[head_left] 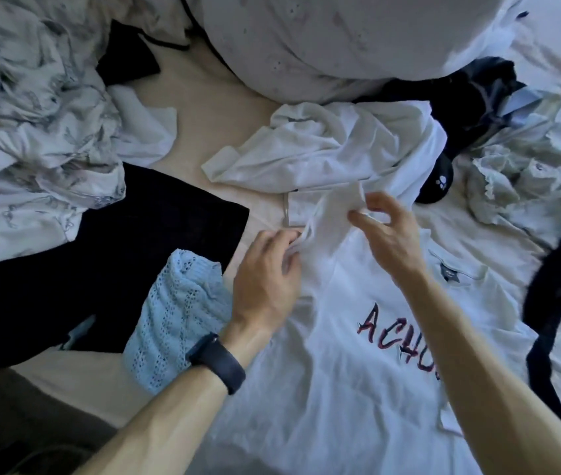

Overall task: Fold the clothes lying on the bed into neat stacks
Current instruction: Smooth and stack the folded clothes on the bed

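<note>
both hands are closed on one sleeve of a white cotton t-shirt with red lettering (341,406). the bunched cloth is pinched by the left hand (265,272). the sleeve's far edge is held between thumb and fingertips of the right hand (389,231), with the remaining fingers spread. a black wristband (217,361) is worn on the left wrist.

one printed t-shirt is counted. it is spread front-up on the cream bed sheet (203,108) from the centre towards 5 o'clock, its neck label showing at 3 o'clock and the letters "acho" readable before the right forearm covers the rest. its body is lightly wrinkled, and the held sleeve is lifted at the centre.

one crumpled plain white garment (334,145) is seen at 12 o'clock, touching the t-shirt. one pale blue openwork knit (176,323) lies at 7 o'clock, partly upon a flat black garment (101,255) at 9 o'clock. three further dark pieces are counted, at 11, 1 and 3 o'clock. one pale lace-edged cloth (519,176) is heaped at 2 o'clock, and blue-patterned white bedding (32,114) at 10 o'clock.
</note>
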`<control>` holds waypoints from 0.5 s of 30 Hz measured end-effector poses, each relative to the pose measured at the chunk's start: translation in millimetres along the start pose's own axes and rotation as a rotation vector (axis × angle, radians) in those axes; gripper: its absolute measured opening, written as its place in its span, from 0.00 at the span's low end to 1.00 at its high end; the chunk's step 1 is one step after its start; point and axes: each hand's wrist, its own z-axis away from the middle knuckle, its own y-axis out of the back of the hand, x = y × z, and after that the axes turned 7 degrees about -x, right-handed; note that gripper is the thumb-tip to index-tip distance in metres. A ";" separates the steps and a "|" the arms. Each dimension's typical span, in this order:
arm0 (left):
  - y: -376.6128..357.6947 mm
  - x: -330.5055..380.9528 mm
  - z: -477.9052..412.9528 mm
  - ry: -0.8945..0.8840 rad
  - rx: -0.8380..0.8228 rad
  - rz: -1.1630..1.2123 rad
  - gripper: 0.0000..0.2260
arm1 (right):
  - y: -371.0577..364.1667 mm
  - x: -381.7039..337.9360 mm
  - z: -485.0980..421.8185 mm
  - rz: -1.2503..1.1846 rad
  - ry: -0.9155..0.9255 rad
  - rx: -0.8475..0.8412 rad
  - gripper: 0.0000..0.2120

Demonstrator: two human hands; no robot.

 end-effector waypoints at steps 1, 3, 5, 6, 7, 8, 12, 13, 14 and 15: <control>-7.9 15.8 15.3 -0.136 0.022 -0.034 0.11 | 24.5 10.7 23.4 -0.074 -0.005 0.029 0.14; -29.3 42.0 49.6 -0.350 -0.058 -0.090 0.13 | 67.8 44.5 65.5 -0.138 -0.082 0.056 0.23; -59.1 51.3 86.3 -0.445 -0.316 -0.164 0.16 | 99.7 91.2 93.8 -0.063 -0.258 -0.022 0.28; -74.3 50.3 103.5 -0.462 -0.489 -0.224 0.17 | 111.2 118.3 103.4 0.027 -0.357 -0.102 0.28; -88.3 46.5 118.5 -0.482 -0.654 -0.287 0.19 | 118.9 143.0 110.5 0.129 -0.442 -0.188 0.27; -98.6 41.6 129.3 -0.509 -0.766 -0.336 0.20 | 123.2 162.0 115.2 0.225 -0.507 -0.255 0.24; -104.1 23.0 123.5 -0.391 -0.597 -0.319 0.20 | 115.4 191.9 99.1 0.195 -0.534 -0.137 0.18; -100.6 18.4 114.5 -0.315 -0.517 -0.357 0.21 | 108.5 189.2 88.9 0.142 -0.500 -0.083 0.19; -97.0 13.1 105.4 -0.233 -0.460 -0.412 0.22 | 100.7 183.0 78.1 0.114 -0.457 -0.057 0.21; -92.2 9.5 96.4 -0.148 -0.437 -0.468 0.22 | 92.2 174.9 66.0 0.100 -0.413 -0.051 0.24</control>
